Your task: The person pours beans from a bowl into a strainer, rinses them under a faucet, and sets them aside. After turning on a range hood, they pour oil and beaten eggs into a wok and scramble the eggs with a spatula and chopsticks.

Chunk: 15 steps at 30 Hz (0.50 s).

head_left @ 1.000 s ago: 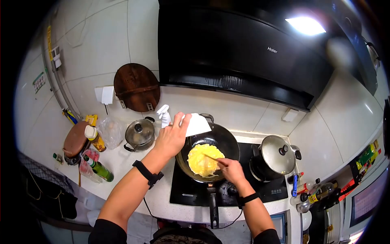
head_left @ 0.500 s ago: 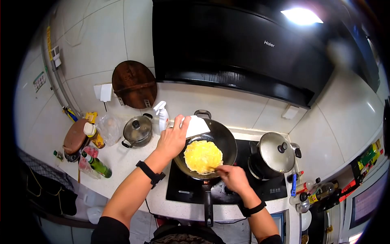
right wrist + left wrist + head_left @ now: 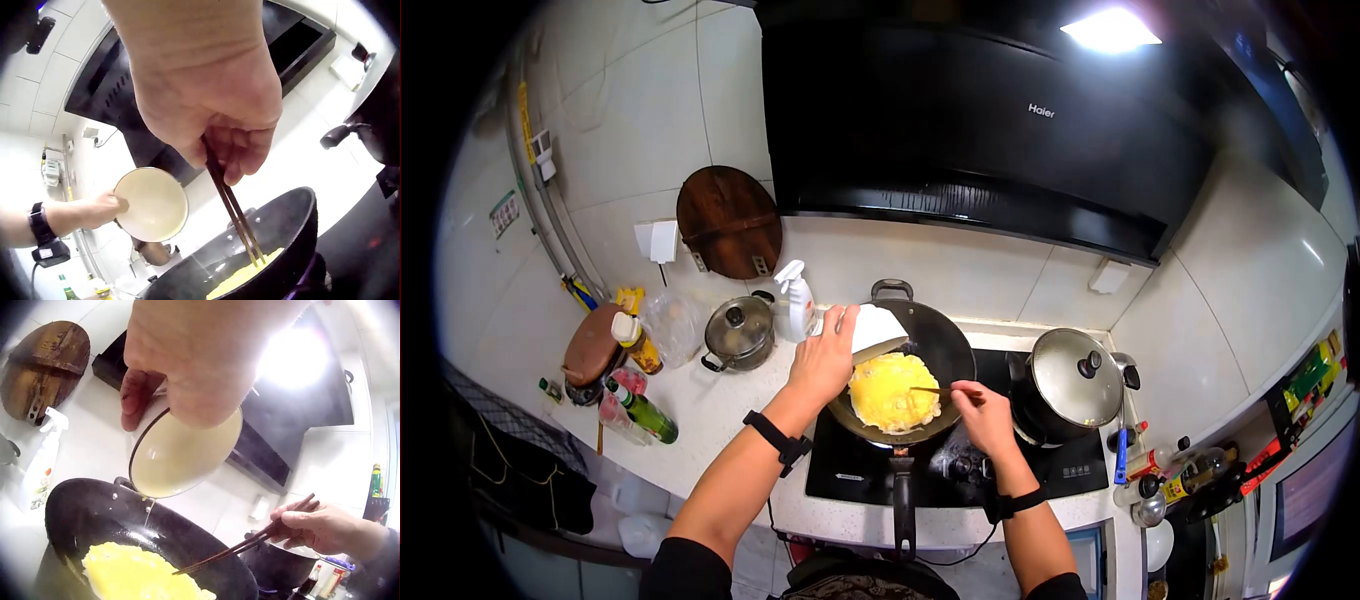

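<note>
Pale tiles (image 3: pixel 840 250) stand behind the left hand (image 3: pixel 824 360), gripping and partly hiding a round white bowl (image 3: pixel 181 456); right hand (image 3: pixel 988 415) pinches slender brown chopsticks (image 3: pixel 219 554).

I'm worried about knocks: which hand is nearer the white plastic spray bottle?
Left. The left hand, gripping a tilted white round bowl, is in front of the spray bottle, slightly right; the right hand, holding slim brown chopsticks, is farther off to the right.

- A bowl (image 3: pixel 878 331) in the left hand (image 3: pixel 822 362) blocked the far left of the wok (image 3: pixel 945 338).
- Chopsticks (image 3: pixel 219 175) and the right hand (image 3: pixel 986 418) barred its right.
- Room opened between the forearms (image 3: pixel 745 480), above the projecting wok handle (image 3: pixel 904 510).
</note>
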Each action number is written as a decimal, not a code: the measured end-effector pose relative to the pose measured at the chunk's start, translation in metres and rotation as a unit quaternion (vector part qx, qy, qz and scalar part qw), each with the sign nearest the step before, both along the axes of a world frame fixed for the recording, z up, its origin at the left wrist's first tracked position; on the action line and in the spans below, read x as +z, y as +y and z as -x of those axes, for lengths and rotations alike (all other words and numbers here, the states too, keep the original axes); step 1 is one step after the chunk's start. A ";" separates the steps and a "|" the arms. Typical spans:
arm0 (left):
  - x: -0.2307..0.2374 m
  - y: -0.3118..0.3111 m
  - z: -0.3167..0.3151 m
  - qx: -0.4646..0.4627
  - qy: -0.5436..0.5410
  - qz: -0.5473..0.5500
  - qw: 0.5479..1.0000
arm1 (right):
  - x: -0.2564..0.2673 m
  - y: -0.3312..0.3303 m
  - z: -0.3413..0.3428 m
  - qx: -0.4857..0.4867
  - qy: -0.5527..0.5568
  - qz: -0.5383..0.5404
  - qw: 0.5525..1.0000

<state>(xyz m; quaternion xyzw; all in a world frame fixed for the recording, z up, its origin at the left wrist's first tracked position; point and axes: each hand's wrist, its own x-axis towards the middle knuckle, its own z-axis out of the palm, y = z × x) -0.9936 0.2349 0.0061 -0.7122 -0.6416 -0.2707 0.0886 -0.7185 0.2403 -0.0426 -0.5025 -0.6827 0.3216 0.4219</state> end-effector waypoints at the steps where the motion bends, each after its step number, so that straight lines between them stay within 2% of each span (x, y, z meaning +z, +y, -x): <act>1: 0.001 0.000 0.000 0.003 0.006 -0.002 1.000 | -0.004 0.003 -0.008 -0.011 0.011 0.001 1.000; 10: 0.028 -0.004 -0.005 -0.022 0.038 -0.056 0.997 | -0.023 -0.003 -0.030 -0.055 0.114 0.047 0.991; 15: 0.048 0.000 -0.006 -0.043 0.011 -0.118 0.992 | -0.029 -0.011 -0.033 -0.064 0.168 0.023 0.983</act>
